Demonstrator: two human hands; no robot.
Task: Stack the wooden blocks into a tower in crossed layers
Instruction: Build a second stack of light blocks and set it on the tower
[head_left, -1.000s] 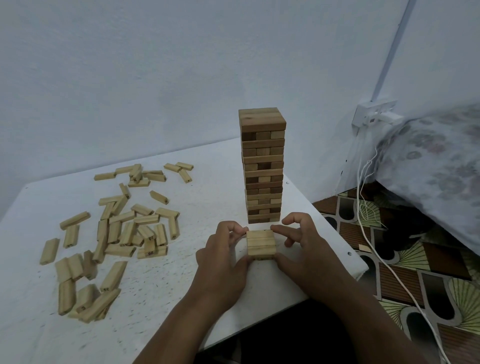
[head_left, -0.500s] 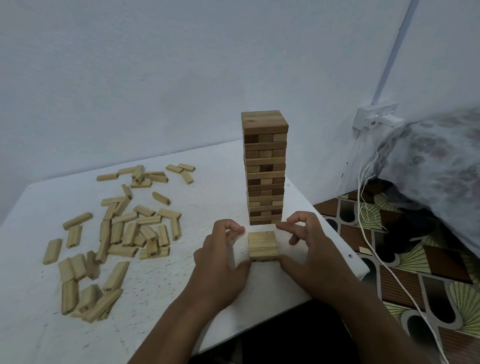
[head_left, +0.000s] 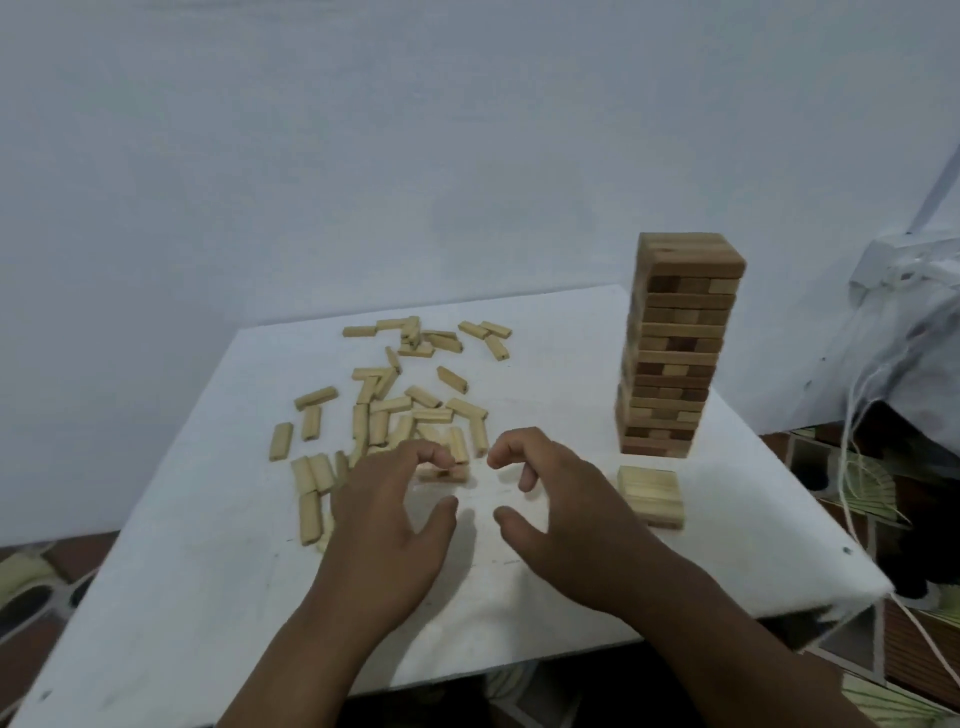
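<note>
A tall tower (head_left: 678, 343) of crossed wooden blocks stands at the right of the white table (head_left: 208, 597). In front of it lies a small low stack of pale blocks (head_left: 652, 494). Loose blocks (head_left: 395, 410) are scattered over the table's middle and left. My left hand (head_left: 387, 525) hovers over the near edge of the loose blocks, fingers loosely curled, holding nothing. My right hand (head_left: 558, 512) hangs beside it with curled fingers, empty, just left of the small stack and apart from it.
A pale wall rises behind the table. At the right hang a wall socket (head_left: 904, 260) and white cables (head_left: 852, 447), with a plastic-covered bundle beside them. Patterned floor (head_left: 852, 478) shows past the table's right edge.
Both hands let go of the small stack and moved left toward the loose blocks. The view swung left, so the tower and small stack now sit at the right.
</note>
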